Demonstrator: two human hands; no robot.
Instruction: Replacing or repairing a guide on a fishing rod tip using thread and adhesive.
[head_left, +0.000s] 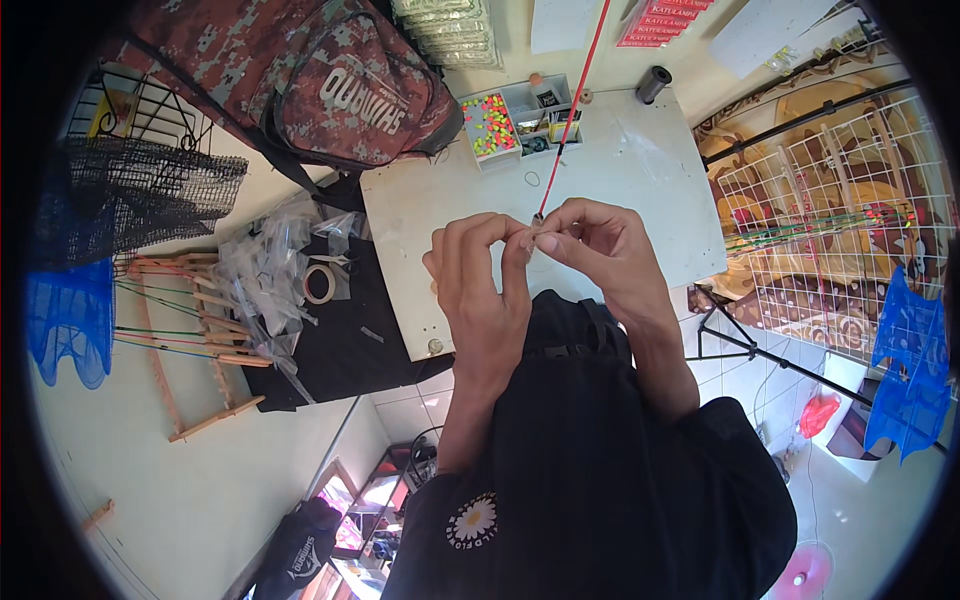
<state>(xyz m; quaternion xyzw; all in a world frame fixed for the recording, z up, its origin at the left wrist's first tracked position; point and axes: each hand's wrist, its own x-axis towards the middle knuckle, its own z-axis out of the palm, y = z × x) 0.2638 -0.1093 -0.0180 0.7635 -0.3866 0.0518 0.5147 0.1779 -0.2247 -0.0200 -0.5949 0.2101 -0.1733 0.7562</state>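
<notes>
Over the white tabletop [440, 290], my left hand [478, 275] and my right hand [612, 255] meet fingertip to fingertip, both closed in a pinch. Just beyond their tips is the near end of a thin red rod [575, 105], with black bands and a small dark, shiny piece at that end. The rod slants away toward the top edge. What the fingers pinch is tiny and mostly covered, so I cannot make it out. A small loop of thin line [532, 179] lies on the table beyond my hands.
A compartment tray [503, 160] holds bright floats or beads and a bottle. Near it stands a dark cylinder [653, 83]. At the left are a camouflage backpack [350, 100], clear plastic bags [262, 265], a tape roll [319, 284] and a wooden rack [160, 370]. A wire grid [820, 200] is right.
</notes>
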